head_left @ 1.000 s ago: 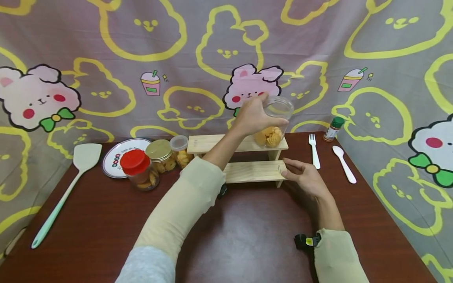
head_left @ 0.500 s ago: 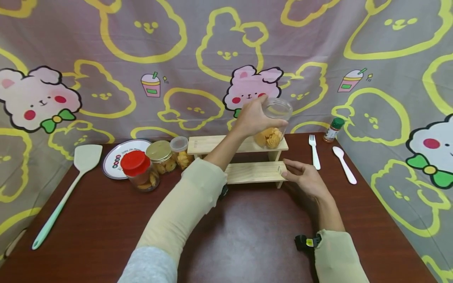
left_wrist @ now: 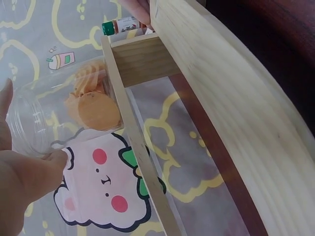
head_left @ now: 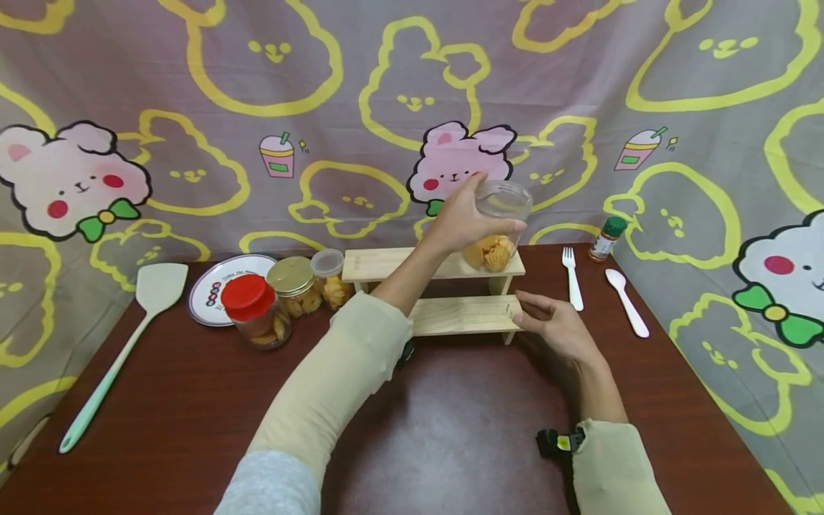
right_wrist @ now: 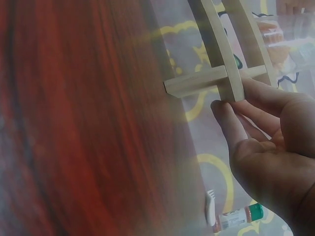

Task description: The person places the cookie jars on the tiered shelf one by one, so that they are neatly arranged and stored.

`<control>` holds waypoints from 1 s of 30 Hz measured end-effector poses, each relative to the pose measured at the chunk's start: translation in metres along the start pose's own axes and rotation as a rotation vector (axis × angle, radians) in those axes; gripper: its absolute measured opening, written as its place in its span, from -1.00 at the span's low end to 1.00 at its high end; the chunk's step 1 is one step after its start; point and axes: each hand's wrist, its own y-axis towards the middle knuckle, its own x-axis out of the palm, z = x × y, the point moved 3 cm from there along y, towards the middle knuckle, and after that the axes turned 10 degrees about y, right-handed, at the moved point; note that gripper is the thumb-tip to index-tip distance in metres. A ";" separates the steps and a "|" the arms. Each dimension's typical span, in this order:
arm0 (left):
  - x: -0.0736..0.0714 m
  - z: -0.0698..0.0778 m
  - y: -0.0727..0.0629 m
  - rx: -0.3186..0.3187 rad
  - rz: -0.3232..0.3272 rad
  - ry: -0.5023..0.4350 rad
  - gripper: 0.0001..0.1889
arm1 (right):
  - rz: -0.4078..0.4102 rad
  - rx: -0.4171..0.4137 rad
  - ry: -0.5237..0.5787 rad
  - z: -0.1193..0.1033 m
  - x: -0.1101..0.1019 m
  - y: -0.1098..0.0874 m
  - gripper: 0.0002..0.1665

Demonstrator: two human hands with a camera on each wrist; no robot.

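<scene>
My left hand grips a clear jar around its upper part. Cookies lie in the bottom of this jar. It stands upright at the right end of the top board of a two-tier wooden rack. With my right hand I pinch the right end of the lower board. The right wrist view shows the thumb and fingers on either side of that board's end. My left forearm hides the left part of the lower board.
Left of the rack stand a small lidded tub, a gold-lidded jar and a red-lidded jar. Behind them lies a plate; a spatula is far left. A fork, spoon and green-capped bottle are at right.
</scene>
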 end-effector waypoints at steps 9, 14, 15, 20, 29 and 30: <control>-0.006 0.002 -0.011 0.029 -0.012 -0.044 0.11 | -0.010 -0.006 -0.003 -0.001 0.000 -0.002 -0.29; -0.012 -0.004 -0.015 0.023 0.004 -0.093 0.07 | -0.009 -0.008 0.006 -0.002 0.000 -0.001 -0.29; -0.014 -0.006 -0.016 0.019 0.003 -0.099 0.07 | -0.012 -0.009 0.007 -0.002 0.000 -0.001 -0.29; -0.022 -0.017 -0.024 0.001 0.003 -0.139 0.06 | -0.009 -0.016 0.002 -0.002 0.000 0.001 -0.31; -0.031 -0.030 -0.041 -0.037 0.022 -0.163 -0.04 | -0.006 -0.013 -0.011 -0.001 0.001 0.001 -0.31; -0.032 -0.030 -0.044 -0.036 0.017 -0.160 -0.05 | -0.004 -0.011 -0.007 0.000 0.001 0.000 -0.31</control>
